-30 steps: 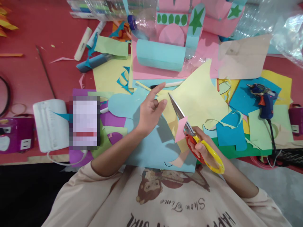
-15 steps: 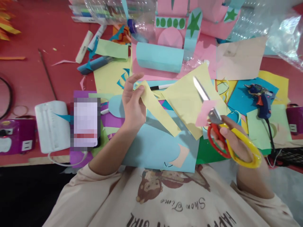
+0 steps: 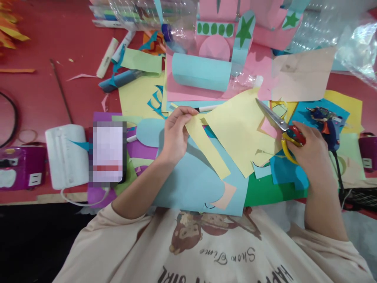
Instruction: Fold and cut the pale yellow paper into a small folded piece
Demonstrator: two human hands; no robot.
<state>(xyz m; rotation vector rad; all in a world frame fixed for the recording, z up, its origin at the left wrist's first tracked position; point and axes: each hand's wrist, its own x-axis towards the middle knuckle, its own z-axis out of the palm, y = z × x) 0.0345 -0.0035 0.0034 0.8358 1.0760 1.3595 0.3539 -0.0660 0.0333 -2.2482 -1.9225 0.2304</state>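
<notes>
My left hand pinches the top end of a long yellow paper strip, which slants down to the right over a light blue sheet. My right hand grips red and yellow scissors low over the papers at the right, blades pointing up-left across a large yellow sheet. A small pink paper piece lies beside the blades. A peach scrap rests on the blue sheet.
A blue glue gun lies just right of the scissors. A pink paper model with a blue roll and a plastic bottle stand behind. A phone, white case, markers and several paper scraps cover the red table.
My left hand picked up the yellow strip and now holds it nearer the centre. My right hand carried the scissors rightward and lowered them to the papers; the pink piece left the blades.
</notes>
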